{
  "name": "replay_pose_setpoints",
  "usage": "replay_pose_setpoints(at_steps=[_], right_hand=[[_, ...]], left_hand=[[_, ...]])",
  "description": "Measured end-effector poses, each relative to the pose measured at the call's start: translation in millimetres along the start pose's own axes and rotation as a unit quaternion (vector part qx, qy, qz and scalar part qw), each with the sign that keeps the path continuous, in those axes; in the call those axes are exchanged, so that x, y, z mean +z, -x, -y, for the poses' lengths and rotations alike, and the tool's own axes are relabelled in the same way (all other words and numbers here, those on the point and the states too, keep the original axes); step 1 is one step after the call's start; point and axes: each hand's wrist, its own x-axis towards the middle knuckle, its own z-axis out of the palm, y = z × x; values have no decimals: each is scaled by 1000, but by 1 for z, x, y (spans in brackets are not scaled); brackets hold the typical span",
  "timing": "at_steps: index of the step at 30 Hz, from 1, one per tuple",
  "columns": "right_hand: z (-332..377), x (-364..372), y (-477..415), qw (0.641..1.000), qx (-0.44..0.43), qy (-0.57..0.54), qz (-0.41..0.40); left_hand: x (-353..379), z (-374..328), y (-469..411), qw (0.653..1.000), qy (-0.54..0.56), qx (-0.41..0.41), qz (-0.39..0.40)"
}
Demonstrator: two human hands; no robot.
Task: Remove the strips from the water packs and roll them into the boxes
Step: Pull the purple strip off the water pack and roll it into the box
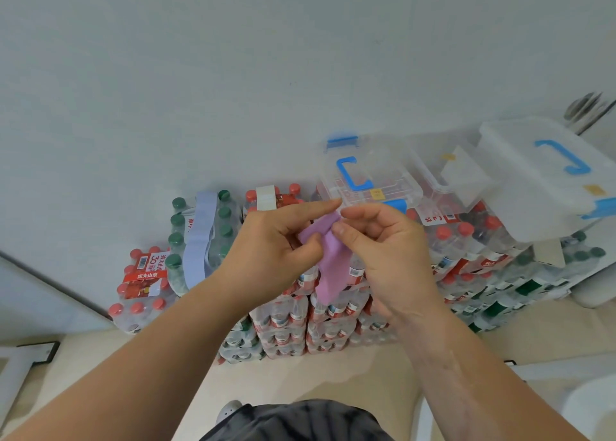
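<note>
Looks like a storeroom or stock corner of an indoor space, not a lived-in room. Shown by shrink-wrapped water packs (283,324) stacked several layers high straight on a pale floor (333,380) against a bare, plain wall (233,73). Red-capped and green-capped bottles bundled in bulk, printed retail labels facing out. Clear plastic storage boxes (370,177) with blue handles and latches resting on top of the stacks. Part of a door frame (50,274) at the left edge.
</note>
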Motion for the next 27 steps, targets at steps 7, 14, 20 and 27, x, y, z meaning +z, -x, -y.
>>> replay_pose_setpoints(at_steps=[7,14,20,27], right_hand=[[-5,-2,-4,999,33,3,4],[-2,-16,-12,993,60,52,92],[2,-23,-14,980,95,59,164],[5,-26,-17,976,84,97,178]], left_hand=[[-5,0,-1,995,3,-24,101],[-20,-2,-10,978,18,-57,199],[-22,-2,-8,981,-39,-10,192],[-22,-1,-6,985,-35,-24,167]])
